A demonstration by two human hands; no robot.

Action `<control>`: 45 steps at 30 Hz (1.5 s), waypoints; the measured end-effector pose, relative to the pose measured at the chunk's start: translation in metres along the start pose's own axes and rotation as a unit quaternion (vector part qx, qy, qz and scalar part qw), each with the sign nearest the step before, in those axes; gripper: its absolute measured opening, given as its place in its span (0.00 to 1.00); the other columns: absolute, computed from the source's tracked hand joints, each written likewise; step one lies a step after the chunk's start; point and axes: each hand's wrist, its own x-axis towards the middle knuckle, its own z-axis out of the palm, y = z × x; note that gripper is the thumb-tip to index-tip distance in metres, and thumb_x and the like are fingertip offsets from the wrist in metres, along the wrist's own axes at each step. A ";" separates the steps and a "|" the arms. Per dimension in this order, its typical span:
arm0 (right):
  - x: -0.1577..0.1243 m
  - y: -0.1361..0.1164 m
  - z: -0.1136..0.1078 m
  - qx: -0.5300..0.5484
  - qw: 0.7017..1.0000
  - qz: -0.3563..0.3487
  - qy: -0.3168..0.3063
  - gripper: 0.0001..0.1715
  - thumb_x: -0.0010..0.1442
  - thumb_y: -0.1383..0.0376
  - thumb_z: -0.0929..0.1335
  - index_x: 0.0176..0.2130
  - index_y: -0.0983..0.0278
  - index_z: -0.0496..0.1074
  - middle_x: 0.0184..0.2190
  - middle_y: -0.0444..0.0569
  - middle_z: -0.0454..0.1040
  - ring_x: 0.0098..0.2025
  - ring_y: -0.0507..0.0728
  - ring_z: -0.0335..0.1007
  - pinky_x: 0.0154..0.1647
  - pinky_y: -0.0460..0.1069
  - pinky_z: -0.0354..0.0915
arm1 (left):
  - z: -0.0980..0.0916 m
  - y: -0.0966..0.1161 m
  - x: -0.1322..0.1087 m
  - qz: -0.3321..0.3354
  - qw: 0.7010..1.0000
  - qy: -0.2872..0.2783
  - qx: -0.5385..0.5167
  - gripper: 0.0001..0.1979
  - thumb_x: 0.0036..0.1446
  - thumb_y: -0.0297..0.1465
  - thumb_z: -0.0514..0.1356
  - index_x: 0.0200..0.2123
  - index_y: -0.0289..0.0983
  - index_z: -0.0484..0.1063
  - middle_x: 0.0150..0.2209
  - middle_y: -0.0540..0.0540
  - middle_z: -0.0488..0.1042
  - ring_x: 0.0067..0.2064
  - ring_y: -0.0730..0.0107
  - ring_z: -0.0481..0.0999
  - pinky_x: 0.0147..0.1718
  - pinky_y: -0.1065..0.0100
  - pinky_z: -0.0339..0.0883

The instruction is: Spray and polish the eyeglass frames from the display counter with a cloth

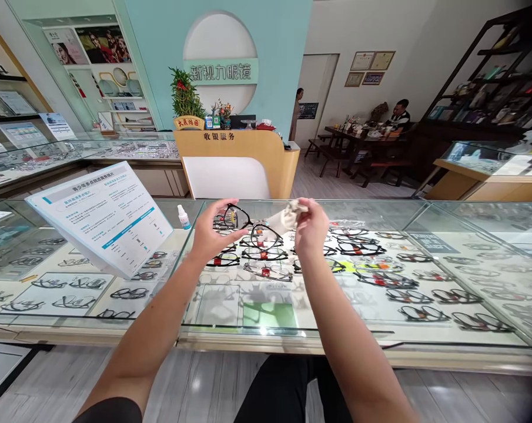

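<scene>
Black-framed eyeglasses (266,236) are held up above the glass display counter (336,333), tilted, with the lenses facing me. My left hand (213,232) grips them at the left side, thumb and fingers closed round the frame. Bunched in the fingers of my right hand (312,226) is a pale cleaning cloth (287,217), part of it hanging towards the glasses. The cloth is close to the right lens; whether it touches I cannot tell. Beneath both hands, several rows of spectacle frames (269,271) lie inside the counter.
A printed sign board (111,217) leans on the counter at left, beside a small spray bottle (183,217). Beyond stands a wooden cashier desk (274,158). At the back right, a person (399,116) sits by a dark table (358,136); another person (295,114) stands near the doorway.
</scene>
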 end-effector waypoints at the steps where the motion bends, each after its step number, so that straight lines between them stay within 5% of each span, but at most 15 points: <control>1: 0.009 -0.004 -0.004 0.029 0.999 -0.005 0.046 0.17 0.53 0.50 0.77 0.31 0.60 0.77 0.30 0.45 0.78 0.34 0.54 0.76 0.37 0.50 0.73 | 0.002 0.000 -0.002 0.002 1.000 0.009 -0.010 0.38 0.51 0.45 0.82 0.62 0.40 0.79 0.63 0.34 0.82 0.67 0.45 0.81 0.66 0.52 0.74; 3: 0.023 -0.015 -0.013 0.057 0.993 -0.009 0.098 0.22 0.51 0.48 0.78 0.28 0.58 0.69 0.26 0.41 0.72 0.30 0.53 0.74 0.32 0.48 0.72 | 0.007 0.003 -0.004 0.015 0.999 0.033 -0.029 0.39 0.52 0.46 0.82 0.62 0.40 0.77 0.63 0.34 0.82 0.67 0.46 0.81 0.66 0.52 0.74; 7: 0.024 -0.039 -0.015 0.007 0.997 -0.026 0.073 0.34 0.56 0.45 0.79 0.26 0.56 0.56 0.19 0.33 0.57 0.20 0.49 0.59 0.22 0.46 0.61 | 0.012 0.020 0.006 0.053 0.991 0.118 -0.020 0.37 0.56 0.46 0.80 0.63 0.41 0.74 0.62 0.35 0.81 0.66 0.48 0.81 0.64 0.52 0.74; 9: 0.016 -0.055 -0.005 -0.043 0.998 -0.048 0.003 0.36 0.59 0.48 0.79 0.23 0.57 0.55 0.17 0.33 0.53 0.18 0.47 0.48 0.19 0.47 0.49 | 0.010 0.035 0.021 0.072 0.984 0.164 0.000 0.36 0.57 0.47 0.79 0.62 0.41 0.74 0.61 0.36 0.81 0.65 0.49 0.81 0.62 0.53 0.74; 11: 0.005 -0.075 0.010 -0.104 0.985 -0.088 -0.109 0.31 0.63 0.49 0.78 0.24 0.57 0.61 0.18 0.36 0.56 0.20 0.48 0.49 0.21 0.49 0.48 | 0.006 0.051 0.039 0.094 0.976 0.198 0.000 0.35 0.57 0.48 0.79 0.62 0.42 0.73 0.60 0.37 0.80 0.63 0.51 0.81 0.62 0.54 0.74; 13: -0.007 -0.099 0.029 -0.156 0.954 -0.146 -0.211 0.16 0.64 0.49 0.79 0.41 0.57 0.77 0.20 0.35 0.58 0.21 0.50 0.49 0.23 0.50 0.48 | 0.001 0.069 0.057 0.112 0.970 0.215 -0.021 0.35 0.57 0.47 0.79 0.61 0.43 0.73 0.58 0.39 0.80 0.60 0.54 0.82 0.62 0.55 0.74; 15: -0.018 -0.121 0.047 -0.215 0.910 -0.214 -0.282 0.31 0.61 0.51 0.81 0.60 0.54 0.77 0.21 0.34 0.58 0.23 0.51 0.48 0.25 0.51 0.49 | -0.002 0.084 0.071 0.122 0.965 0.228 -0.039 0.36 0.56 0.47 0.81 0.61 0.43 0.73 0.56 0.41 0.80 0.59 0.56 0.82 0.62 0.55 0.73; 17: -0.027 -0.137 0.062 -0.271 0.877 -0.259 -0.301 0.42 0.57 0.51 0.84 0.66 0.52 0.75 0.22 0.35 0.59 0.24 0.51 0.47 0.26 0.51 0.48 | -0.003 0.095 0.078 0.126 0.959 0.251 -0.049 0.35 0.55 0.47 0.81 0.60 0.42 0.74 0.54 0.43 0.80 0.57 0.58 0.82 0.61 0.56 0.74; 23: -0.034 -0.134 0.082 -0.342 0.856 -0.291 -0.257 0.37 0.61 0.44 0.82 0.61 0.57 0.77 0.26 0.36 0.65 0.25 0.50 0.53 0.28 0.50 0.50 | -0.005 0.098 0.078 0.087 0.958 0.269 -0.054 0.35 0.52 0.46 0.82 0.58 0.42 0.76 0.52 0.42 0.82 0.54 0.59 0.83 0.58 0.57 0.76; 33: -0.014 -0.133 0.069 -0.314 0.872 -0.273 -0.256 0.32 0.61 0.45 0.82 0.56 0.58 0.78 0.24 0.34 0.57 0.25 0.50 0.49 0.27 0.49 0.49 | -0.023 0.097 0.081 0.060 0.985 0.140 -0.077 0.35 0.50 0.45 0.84 0.59 0.46 0.81 0.58 0.41 0.83 0.60 0.54 0.84 0.61 0.54 0.80; 45: -0.019 -0.138 0.068 -0.414 0.842 -0.263 -0.224 0.36 0.66 0.40 0.77 0.61 0.61 0.80 0.26 0.39 0.62 0.27 0.51 0.54 0.30 0.50 0.53 | -0.010 0.093 0.078 0.048 0.981 0.185 -0.028 0.31 0.54 0.43 0.81 0.58 0.43 0.79 0.55 0.40 0.85 0.59 0.52 0.86 0.61 0.49 0.82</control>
